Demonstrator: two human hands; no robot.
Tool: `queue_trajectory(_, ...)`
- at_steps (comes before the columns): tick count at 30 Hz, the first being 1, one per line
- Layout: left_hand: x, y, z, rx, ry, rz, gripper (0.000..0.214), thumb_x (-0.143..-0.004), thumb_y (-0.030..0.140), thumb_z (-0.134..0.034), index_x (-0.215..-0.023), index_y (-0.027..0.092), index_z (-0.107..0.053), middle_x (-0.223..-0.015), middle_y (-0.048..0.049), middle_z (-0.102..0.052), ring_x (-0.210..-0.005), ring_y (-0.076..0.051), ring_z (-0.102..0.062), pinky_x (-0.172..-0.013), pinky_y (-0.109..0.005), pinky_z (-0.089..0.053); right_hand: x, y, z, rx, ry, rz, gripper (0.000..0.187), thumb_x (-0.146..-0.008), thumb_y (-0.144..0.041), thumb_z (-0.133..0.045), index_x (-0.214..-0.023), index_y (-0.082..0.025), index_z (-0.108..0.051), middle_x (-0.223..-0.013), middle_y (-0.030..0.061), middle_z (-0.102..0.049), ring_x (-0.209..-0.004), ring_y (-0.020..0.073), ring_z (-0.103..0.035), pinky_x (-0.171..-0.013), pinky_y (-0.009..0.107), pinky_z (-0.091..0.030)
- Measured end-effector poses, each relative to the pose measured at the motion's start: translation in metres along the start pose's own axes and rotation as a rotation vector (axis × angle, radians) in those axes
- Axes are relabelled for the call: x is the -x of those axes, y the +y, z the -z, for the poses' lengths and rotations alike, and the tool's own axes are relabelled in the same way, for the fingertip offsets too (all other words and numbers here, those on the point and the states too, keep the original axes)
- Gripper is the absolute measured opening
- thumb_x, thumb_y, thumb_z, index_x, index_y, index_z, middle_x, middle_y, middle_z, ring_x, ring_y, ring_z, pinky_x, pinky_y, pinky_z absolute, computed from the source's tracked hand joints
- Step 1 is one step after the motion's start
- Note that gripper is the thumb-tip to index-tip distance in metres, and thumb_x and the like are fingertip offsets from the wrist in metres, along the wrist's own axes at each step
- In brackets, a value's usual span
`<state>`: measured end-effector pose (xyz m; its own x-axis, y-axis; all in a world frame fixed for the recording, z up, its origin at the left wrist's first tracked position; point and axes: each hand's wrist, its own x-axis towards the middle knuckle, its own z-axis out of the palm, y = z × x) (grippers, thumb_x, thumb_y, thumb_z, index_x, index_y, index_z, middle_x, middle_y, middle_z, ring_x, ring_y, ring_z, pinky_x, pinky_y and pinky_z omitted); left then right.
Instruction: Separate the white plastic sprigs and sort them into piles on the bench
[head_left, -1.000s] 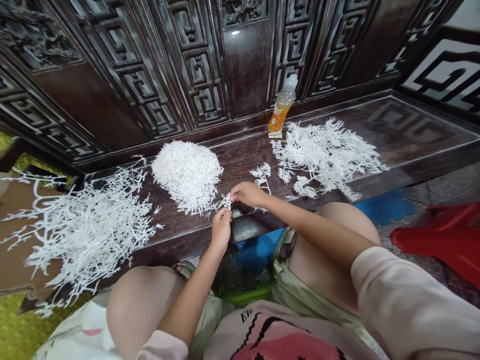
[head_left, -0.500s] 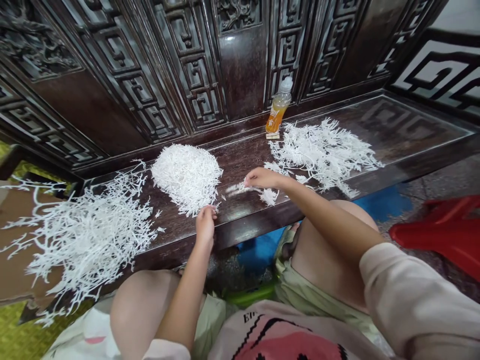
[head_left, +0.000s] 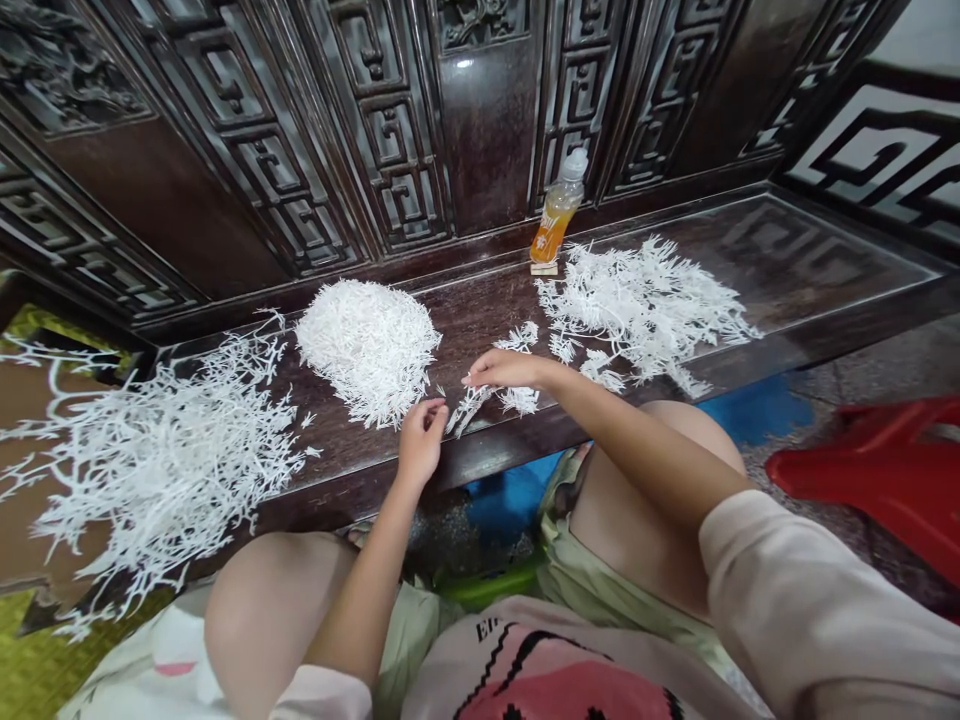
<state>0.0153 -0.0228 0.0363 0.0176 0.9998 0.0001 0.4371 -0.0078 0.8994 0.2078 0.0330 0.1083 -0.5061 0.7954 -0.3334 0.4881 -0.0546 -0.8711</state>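
My right hand [head_left: 502, 368] pinches a small white branched plastic sprig [head_left: 472, 402] at the front of the dark wooden bench. Just left of it, my left hand [head_left: 422, 440] has its fingers curved and the thumb slightly apart, with nothing visible between them. Beyond the left hand rises a dense mound of short white pieces [head_left: 367, 350]. To the right spreads a heap of white branched sprigs [head_left: 645, 305], with a few loose sprigs [head_left: 600, 370] near it. On the far left lies a tangled heap of thin, bare white stems [head_left: 172, 460].
A bottle of orange drink [head_left: 555, 215] stands at the back on a small pale block [head_left: 544, 269]. Carved dark wood panels [head_left: 487, 130] back the bench [head_left: 810, 250]. A red plastic object [head_left: 862, 470] is at the right, and cardboard [head_left: 52, 520] lies under the left heap.
My left hand has moved up and right from the mound's edge, its fingers parting. My right hand has come left and slightly down with the sprig, nearer the left hand.
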Motion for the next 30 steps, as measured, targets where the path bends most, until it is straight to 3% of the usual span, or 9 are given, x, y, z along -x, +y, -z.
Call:
queue_trajectory(5, 0.005, -0.005, -0.013, -0.036, -0.177, 0.033, 0.024, -0.071, 0.035, -0.054, -0.087, 0.019, -0.062, -0.084, -0.0045, -0.062, -0.077, -0.016, -0.055, -0.075, -0.029, -0.040, 0.000, 0.001, -0.003, 0.012, -0.044, 0.015, 0.048, -0.067, -0.060, -0.050, -0.061, -0.013, -0.053, -0.051, -0.0039, -0.040, -0.048, 0.0054, -0.029, -0.048, 0.021, -0.022)
queue_trajectory(10, 0.006, -0.004, -0.012, -0.016, -0.206, 0.061, 0.023, -0.073, 0.037, -0.050, -0.073, 0.019, -0.064, -0.079, -0.0032, -0.065, -0.077, -0.017, -0.057, -0.075, -0.028, -0.039, -0.005, 0.008, 0.000, 0.293, 0.038, -0.011, 0.049, -0.070, -0.060, -0.047, -0.058, -0.013, -0.054, -0.051, -0.0020, -0.045, -0.049, 0.0069, -0.035, -0.049, 0.021, -0.024)
queue_trajectory(14, 0.005, -0.003, -0.011, -0.049, -0.188, 0.030, 0.026, -0.074, 0.038, -0.048, -0.072, 0.019, -0.065, -0.078, -0.0033, -0.063, -0.078, -0.016, -0.055, -0.076, -0.028, -0.038, -0.004, 0.006, -0.008, 0.649, 0.039, -0.149, 0.036, -0.069, -0.050, -0.054, -0.074, -0.016, -0.062, -0.075, 0.0051, -0.062, -0.067, 0.0150, -0.054, -0.058, 0.023, -0.033)
queue_trajectory(17, 0.005, -0.005, -0.012, -0.119, -0.169, 0.015, 0.029, -0.076, 0.038, -0.044, -0.071, 0.019, -0.065, -0.076, -0.0040, -0.061, -0.077, -0.016, -0.054, -0.075, -0.029, -0.038, -0.002, 0.003, -0.023, 0.890, 0.039, -0.231, 0.029, -0.067, -0.040, -0.061, -0.086, -0.018, -0.061, -0.092, 0.0093, -0.063, -0.086, 0.0222, -0.057, -0.071, 0.028, -0.036)
queue_trajectory(23, 0.007, -0.007, -0.013, -0.144, -0.129, 0.050, 0.024, -0.076, 0.032, -0.043, -0.068, 0.019, -0.062, -0.077, -0.0043, -0.062, -0.076, -0.018, -0.054, -0.073, -0.029, -0.038, -0.008, 0.011, -0.041, 0.933, 0.123, -0.192, 0.046, -0.076, -0.042, -0.053, -0.114, -0.017, -0.045, -0.097, 0.0139, -0.062, -0.092, 0.0255, -0.057, -0.079, 0.035, -0.036)
queue_trajectory(27, 0.007, -0.007, -0.012, -0.154, -0.094, 0.069, 0.022, -0.075, 0.031, -0.043, -0.065, 0.020, -0.059, -0.071, -0.0022, -0.061, -0.073, -0.018, -0.053, -0.069, -0.028, -0.037, -0.013, 0.020, -0.034, 0.990, 0.044, -0.170, 0.023, -0.078, -0.035, -0.053, -0.095, -0.020, -0.059, -0.097, 0.0110, -0.063, -0.095, 0.0245, -0.056, -0.081, 0.034, -0.034)
queue_trajectory(30, 0.005, -0.011, -0.012, -0.145, -0.064, 0.082, 0.024, -0.076, 0.031, -0.040, -0.063, 0.020, -0.056, -0.062, -0.0004, -0.056, -0.066, -0.016, -0.051, -0.065, -0.026, -0.036, -0.014, 0.022, -0.026, 1.009, 0.018, -0.224, 0.021, -0.077, -0.034, -0.054, -0.086, -0.019, -0.065, -0.097, 0.0123, -0.064, -0.096, 0.0255, -0.056, -0.079, 0.034, -0.035)
